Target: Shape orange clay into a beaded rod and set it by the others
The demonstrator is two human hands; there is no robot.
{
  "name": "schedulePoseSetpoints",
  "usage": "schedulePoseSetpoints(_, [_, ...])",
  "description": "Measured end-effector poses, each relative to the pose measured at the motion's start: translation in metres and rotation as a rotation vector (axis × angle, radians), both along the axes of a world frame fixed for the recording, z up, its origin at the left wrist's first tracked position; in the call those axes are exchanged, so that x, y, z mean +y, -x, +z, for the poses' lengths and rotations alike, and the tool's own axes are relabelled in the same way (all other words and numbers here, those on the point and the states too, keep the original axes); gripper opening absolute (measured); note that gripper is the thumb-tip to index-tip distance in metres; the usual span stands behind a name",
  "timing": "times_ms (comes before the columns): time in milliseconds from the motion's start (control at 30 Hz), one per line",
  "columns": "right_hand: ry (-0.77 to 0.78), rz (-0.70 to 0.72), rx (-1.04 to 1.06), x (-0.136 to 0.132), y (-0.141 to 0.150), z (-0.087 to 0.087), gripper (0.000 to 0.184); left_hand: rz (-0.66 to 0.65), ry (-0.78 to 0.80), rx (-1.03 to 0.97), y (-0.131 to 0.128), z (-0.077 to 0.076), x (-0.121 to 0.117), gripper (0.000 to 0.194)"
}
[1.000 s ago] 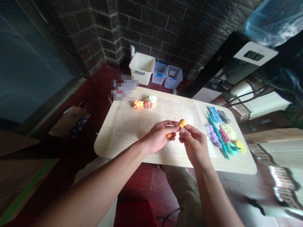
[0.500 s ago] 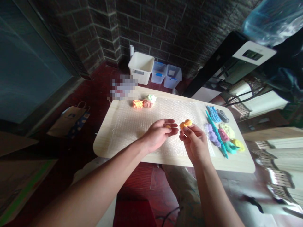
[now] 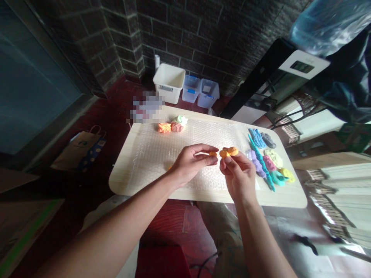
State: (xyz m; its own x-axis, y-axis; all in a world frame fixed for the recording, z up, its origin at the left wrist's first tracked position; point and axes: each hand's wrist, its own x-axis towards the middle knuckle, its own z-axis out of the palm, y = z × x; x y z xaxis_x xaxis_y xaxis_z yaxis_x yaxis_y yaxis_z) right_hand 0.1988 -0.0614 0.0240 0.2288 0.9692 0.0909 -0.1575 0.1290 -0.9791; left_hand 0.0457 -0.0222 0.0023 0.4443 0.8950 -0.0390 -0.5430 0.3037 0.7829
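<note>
Over the bubble wrap (image 3: 156, 158) on the table, my right hand (image 3: 238, 173) pinches a lumpy piece of orange modelling clay (image 3: 228, 151) made of joined rounded lobes. My left hand (image 3: 193, 162) is just to its left, thumb and fingers closed on a small orange clay piece (image 3: 213, 154). A narrow gap separates the two pieces. Partly hidden behind my left wrist, a bit of orange (image 3: 169, 168) shows on the wrap.
Orange (image 3: 164, 127), salmon (image 3: 176, 126) and pale green clay (image 3: 182, 120) lie at the far left of the table. Several coloured lumps and a long teal strip (image 3: 262, 164) lie on the right. Plastic bins (image 3: 169, 83) stand behind, and a paper bag (image 3: 78, 148) is on the floor.
My left fingers have closed on the small orange piece and brought it up beside the larger one. The whole view has shifted slightly, so the table appears further left.
</note>
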Motion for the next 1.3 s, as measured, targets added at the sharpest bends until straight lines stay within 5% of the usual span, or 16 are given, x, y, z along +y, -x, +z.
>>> schedulePoseSetpoints(1300, [0.044,0.068,0.016,0.003,0.004,-0.003,0.017,0.026,0.06,-0.031,0.0,0.001,-0.001,0.034])
